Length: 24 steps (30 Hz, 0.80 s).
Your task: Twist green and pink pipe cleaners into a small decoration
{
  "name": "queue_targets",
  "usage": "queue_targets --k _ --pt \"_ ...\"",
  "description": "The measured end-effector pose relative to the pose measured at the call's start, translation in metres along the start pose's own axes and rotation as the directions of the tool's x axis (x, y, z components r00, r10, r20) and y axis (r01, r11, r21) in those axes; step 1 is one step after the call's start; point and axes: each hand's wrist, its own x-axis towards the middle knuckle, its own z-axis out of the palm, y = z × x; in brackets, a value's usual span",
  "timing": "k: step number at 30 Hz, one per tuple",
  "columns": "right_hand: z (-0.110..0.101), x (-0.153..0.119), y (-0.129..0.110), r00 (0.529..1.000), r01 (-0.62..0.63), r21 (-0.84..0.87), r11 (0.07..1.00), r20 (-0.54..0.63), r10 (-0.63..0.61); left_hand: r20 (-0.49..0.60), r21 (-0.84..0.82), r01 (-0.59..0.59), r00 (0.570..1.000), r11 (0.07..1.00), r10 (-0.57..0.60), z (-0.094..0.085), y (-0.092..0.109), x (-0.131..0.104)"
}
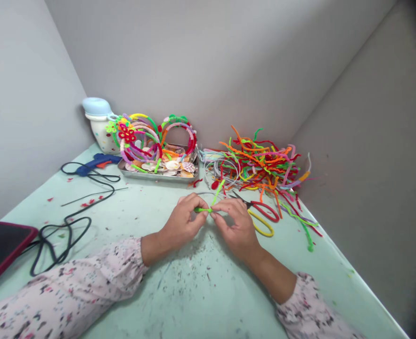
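Between my two hands is a bright green pipe cleaner (pixel 218 192), one end sticking up and away from me. My left hand (pixel 183 220) pinches its left part between thumb and forefinger. On the other side, my right hand (pixel 236 225) closes finger and thumb on it near the bend. A thin grey wire (pixel 204 193) shows just behind my fingers; whether it joins the pipe cleaner I cannot tell. Scissors (pixel 260 214) with one red and one yellow handle lie right beside my right hand, blades partly hidden behind it.
A metal tray (pixel 158 177) holds shells and colourful pipe-cleaner hoops (pixel 140 136). Loose pipe cleaners (pixel 264 162) are heaped at back right, by coiled wire (pixel 225 170). Leftward are a blue glue gun (pixel 96 163), its black cord (pixel 68 221), a phone (pixel 6 249) and a blue-lidded cup (pixel 100 125).
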Motion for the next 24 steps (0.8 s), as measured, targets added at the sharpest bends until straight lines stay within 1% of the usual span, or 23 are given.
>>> queue_targets --k 12,18,24 --pt "0.0004 0.0002 0.0012 0.999 -0.047 0.000 0.999 0.012 0.047 0.000 0.042 -0.017 1.000 0.999 0.017 -0.0007 0.0040 0.0003" --pt "0.0002 -0.0002 0.0008 0.997 -0.068 -0.005 0.998 0.021 0.068 0.000 0.054 -0.007 1.000 0.999 0.007 -0.0012 0.0049 0.0006" --pt "-0.0001 0.0001 0.0006 0.997 -0.076 0.000 0.997 0.024 0.076 -0.006 0.063 -0.024 1.000 0.998 0.025 -0.0011 0.0052 0.0001"
